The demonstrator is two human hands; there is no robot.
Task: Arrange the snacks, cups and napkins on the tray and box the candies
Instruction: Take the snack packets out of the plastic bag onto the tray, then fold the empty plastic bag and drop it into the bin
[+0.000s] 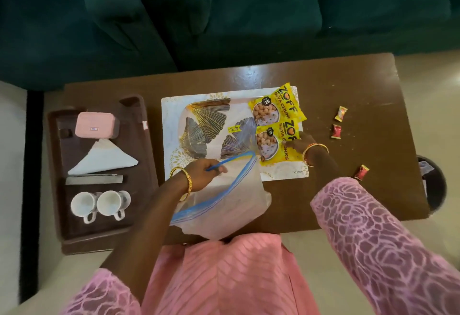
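Observation:
A white tray (199, 145) with a gold and grey leaf pattern lies in the middle of the brown table. Two yellow snack packets lie on its right side, one at the far corner (278, 105) and one nearer (276, 143). My right hand (302, 144) rests its fingers on the nearer packet. My left hand (202, 171) grips the blue zip edge of a clear plastic bag (224, 205) that overlaps the tray's near edge. Three wrapped candies lie on the table to the right: one yellow (340, 113), two red (336, 132) (361, 172).
A brown tray (146, 165) at the left carries a pink box (95, 125), a folded white napkin (104, 159), a flat grey strip (94, 180) and two white cups (83, 205) (110, 202). A dark green sofa (224, 11) stands behind the table. A dark round bin (433, 185) is at the right.

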